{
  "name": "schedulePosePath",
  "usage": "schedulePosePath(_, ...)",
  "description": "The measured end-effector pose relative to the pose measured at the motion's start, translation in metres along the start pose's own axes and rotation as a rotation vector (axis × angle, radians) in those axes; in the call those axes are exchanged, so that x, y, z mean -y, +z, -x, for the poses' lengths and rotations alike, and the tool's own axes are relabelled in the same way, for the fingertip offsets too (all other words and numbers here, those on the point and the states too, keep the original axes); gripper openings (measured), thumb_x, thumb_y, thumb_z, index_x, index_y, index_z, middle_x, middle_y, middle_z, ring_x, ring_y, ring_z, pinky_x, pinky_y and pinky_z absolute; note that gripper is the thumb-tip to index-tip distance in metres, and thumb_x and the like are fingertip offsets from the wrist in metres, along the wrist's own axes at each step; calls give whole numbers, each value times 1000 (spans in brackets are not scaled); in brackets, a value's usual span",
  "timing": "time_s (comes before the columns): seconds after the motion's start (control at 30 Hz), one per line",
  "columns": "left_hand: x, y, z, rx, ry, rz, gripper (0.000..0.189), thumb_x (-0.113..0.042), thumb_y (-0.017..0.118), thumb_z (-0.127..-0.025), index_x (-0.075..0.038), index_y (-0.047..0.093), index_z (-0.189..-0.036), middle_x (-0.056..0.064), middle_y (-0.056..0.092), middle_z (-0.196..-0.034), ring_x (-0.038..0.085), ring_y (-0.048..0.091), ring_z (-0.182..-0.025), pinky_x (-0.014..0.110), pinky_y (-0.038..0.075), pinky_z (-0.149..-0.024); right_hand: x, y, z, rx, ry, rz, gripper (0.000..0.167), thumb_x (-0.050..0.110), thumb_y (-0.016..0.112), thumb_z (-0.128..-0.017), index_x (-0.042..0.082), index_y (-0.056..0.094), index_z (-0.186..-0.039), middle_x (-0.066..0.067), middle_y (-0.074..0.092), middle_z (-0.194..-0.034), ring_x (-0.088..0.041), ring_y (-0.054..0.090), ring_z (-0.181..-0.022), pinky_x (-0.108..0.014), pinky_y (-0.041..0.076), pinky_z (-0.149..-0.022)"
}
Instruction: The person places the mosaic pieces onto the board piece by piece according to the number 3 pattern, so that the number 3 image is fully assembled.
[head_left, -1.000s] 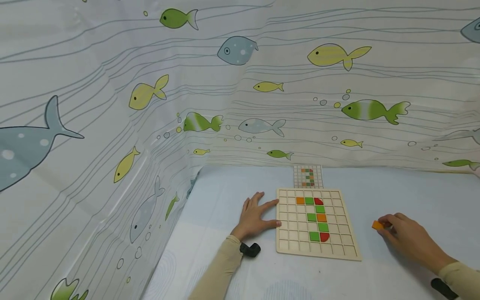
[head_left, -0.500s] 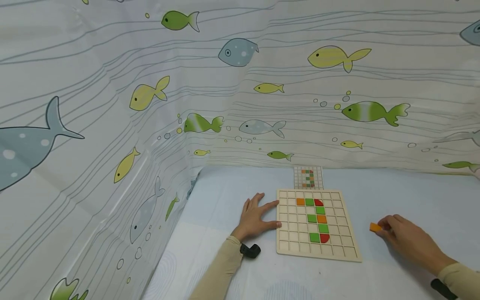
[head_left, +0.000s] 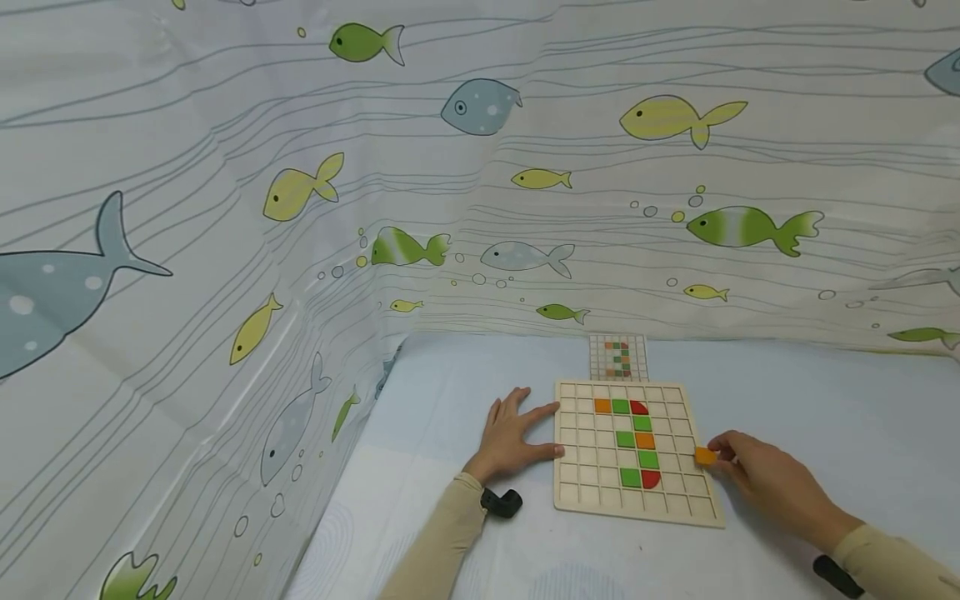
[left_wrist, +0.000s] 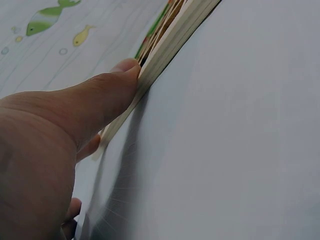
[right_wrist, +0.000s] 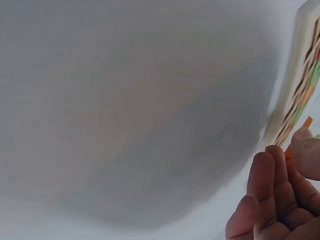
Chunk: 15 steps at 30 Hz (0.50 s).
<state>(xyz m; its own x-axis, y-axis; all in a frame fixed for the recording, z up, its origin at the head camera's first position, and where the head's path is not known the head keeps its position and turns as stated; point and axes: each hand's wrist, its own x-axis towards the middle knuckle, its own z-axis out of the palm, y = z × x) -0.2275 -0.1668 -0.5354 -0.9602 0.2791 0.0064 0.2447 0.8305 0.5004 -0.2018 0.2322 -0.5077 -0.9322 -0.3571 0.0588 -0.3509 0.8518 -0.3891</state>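
A wooden grid board (head_left: 585,492) lies on the table, with green, orange and red tiles set in some of its squares. My left hand (head_left: 510,433) rests at the board's left edge, fingers spread; in the left wrist view the thumb (left_wrist: 110,92) touches the board's side. Between thumb and fingertips, my right hand (head_left: 772,479) pinches an orange tile (head_left: 705,456) over the board's right edge. The right wrist view shows only a sliver of that orange tile (right_wrist: 307,121) past the thumb, with the other fingers loosely bent.
Behind the board lies a pattern card (head_left: 597,358) printed with a small coloured grid. A white sheet with fish prints (head_left: 525,208) hangs at the back and left. Pale blue cloth covers the table (head_left: 825,400). Black bands sit at both wrists.
My right hand has moved left with the orange tile, from beside the board to its right edge. The left hand stays at the board's left side.
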Motion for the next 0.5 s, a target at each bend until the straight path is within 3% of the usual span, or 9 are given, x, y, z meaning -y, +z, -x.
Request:
schedulePosePath(0.2, 0, -2, 1, 4, -9, 7, 75, -63, 76, -90, -38, 54, -156, 13, 25, -174, 33, 16, -165, 61, 7, -133, 21, 13, -6, 26, -41, -57, 18, 10, 73, -99, 7, 68, -116, 3, 71, -97, -7, 57, -76, -24, 51, -62)
schedulePosePath(0.5, 1, 0, 0, 6, -9, 16, 75, -64, 75, -89, -39, 53, -156, 13, 25, -175, 33, 15, -165, 60, 6, -133, 38, 19, -9, 22, -69, -73, 15, 11, 70, -101, 10, 67, -116, 6, 70, -97, -5, 56, -77, -24, 51, -64)
